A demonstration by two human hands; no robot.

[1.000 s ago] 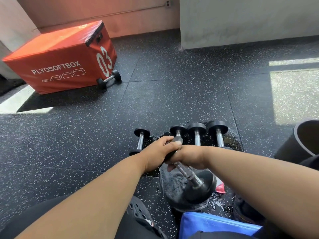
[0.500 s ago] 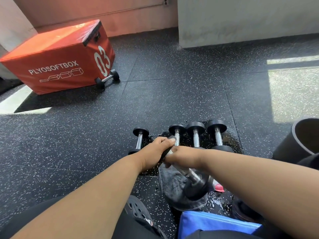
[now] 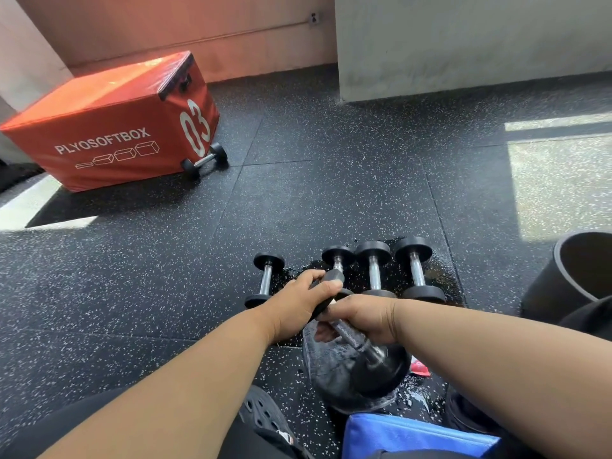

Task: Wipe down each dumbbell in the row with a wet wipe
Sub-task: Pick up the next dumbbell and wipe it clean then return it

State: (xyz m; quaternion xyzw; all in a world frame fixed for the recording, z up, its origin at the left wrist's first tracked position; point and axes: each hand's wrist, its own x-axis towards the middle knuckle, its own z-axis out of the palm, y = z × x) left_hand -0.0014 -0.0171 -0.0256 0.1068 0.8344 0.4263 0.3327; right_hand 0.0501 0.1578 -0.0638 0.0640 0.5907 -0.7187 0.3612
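One dumbbell point(image 3: 357, 346) is gripped at its far head by the left hand point(image 3: 298, 304) and at its handle by the right hand point(image 3: 361, 318), now tilted steeper, so wiping continues.

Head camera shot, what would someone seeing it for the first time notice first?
Probably the two hands meeting at bottom centre: the left hand grips the top head of a tilted dumbbell while the right hand wraps its handle. Just behind lies a row of dumbbells on a wet patch of floor. At far left, the bright orange plyo box draws the eye.
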